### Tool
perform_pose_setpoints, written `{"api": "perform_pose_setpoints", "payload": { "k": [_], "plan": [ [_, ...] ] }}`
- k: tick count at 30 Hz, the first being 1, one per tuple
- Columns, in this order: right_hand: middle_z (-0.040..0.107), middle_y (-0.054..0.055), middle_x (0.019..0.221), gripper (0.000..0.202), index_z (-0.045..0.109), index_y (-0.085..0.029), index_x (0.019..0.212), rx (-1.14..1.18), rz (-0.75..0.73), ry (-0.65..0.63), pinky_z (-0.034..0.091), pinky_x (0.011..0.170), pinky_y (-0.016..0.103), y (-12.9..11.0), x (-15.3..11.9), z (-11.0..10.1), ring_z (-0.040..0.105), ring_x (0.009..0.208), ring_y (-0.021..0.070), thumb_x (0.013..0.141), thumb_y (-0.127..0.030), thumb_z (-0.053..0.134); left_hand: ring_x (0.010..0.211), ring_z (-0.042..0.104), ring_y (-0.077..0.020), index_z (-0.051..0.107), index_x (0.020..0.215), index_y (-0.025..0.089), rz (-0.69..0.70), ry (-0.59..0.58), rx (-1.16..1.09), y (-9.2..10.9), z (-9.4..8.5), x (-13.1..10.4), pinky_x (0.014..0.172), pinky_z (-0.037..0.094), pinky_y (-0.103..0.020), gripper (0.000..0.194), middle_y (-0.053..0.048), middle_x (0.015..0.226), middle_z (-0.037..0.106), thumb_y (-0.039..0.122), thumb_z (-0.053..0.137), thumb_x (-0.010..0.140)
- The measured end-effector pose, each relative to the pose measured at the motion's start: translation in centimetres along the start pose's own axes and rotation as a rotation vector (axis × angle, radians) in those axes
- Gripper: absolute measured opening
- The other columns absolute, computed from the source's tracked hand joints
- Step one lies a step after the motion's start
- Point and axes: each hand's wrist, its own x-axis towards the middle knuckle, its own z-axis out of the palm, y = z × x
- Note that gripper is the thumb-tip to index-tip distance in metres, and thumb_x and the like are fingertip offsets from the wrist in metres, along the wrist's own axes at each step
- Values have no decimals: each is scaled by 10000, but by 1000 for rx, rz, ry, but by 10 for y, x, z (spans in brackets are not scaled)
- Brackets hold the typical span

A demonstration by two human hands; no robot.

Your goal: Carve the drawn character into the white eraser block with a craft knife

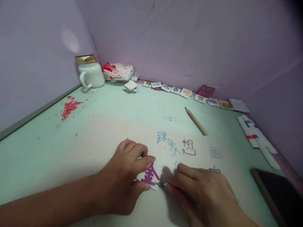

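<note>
A small white tile (155, 187) bearing a purple and red Chinese character lies at the near middle of the table. My left hand (129, 175) grips it from the left, thumb along the near edge and fingers along the far edge. From the right, my right hand (199, 186) is closed in a pinch at the tile's right corner. A small dark tip (161, 184) shows between its fingertips, close against the tile. The rest of what it holds is hidden by the fingers.
A wooden-handled carving tool (196, 121) lies beyond my right hand. White markers (258, 140) and a dark phone (276, 195) sit at right. Lettered tiles (175, 90) line the back wall. Red shavings (70, 108), a white mug (92, 75) and a tissue pack (119, 72) are at left.
</note>
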Motion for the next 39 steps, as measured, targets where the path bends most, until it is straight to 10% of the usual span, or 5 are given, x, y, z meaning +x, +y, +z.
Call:
{"api": "perform_pose_setpoints", "payload": {
  "k": [8, 20, 31, 39],
  "plan": [
    [615, -34, 622, 184, 637, -219, 707, 378, 332, -73, 372, 497, 224, 8, -5, 6, 562, 538, 104, 872, -264, 570, 941, 466, -268, 548, 1119, 184, 1, -21, 13, -3, 0, -2, 869, 346, -478, 323, -77, 1016, 503, 195, 602, 801],
    [658, -43, 633, 199, 674, -250, 684, 604, 710, 305, 425, 544, 216, 0, -1, 10, 558, 579, 114, 828, -383, 645, 1111, 471, -308, 440, 1310, 139, 69, 21, 19, -1, -7, -2, 969, 361, -515, 564, -158, 1246, 494, 133, 561, 759],
    [676, -20, 839, 138, 635, -288, 963, 420, 523, 535, 508, 665, 242, -1, -11, 27, 632, 746, 139, 882, -196, 573, 1008, 498, -257, 513, 1221, 135, 19, -39, -42, 1, -4, -1, 930, 416, -459, 430, -117, 1107, 566, 90, 562, 797],
    [600, 1, 853, 271, 651, -323, 1075, 726, 348, 390, 516, 648, 235, 10, -23, 20, 614, 716, 121, 954, -152, 480, 1004, 517, -269, 535, 1191, 145, -14, -46, -74, 0, -6, 1, 919, 431, -463, 420, -120, 1110, 582, 104, 600, 779]
  ]
}}
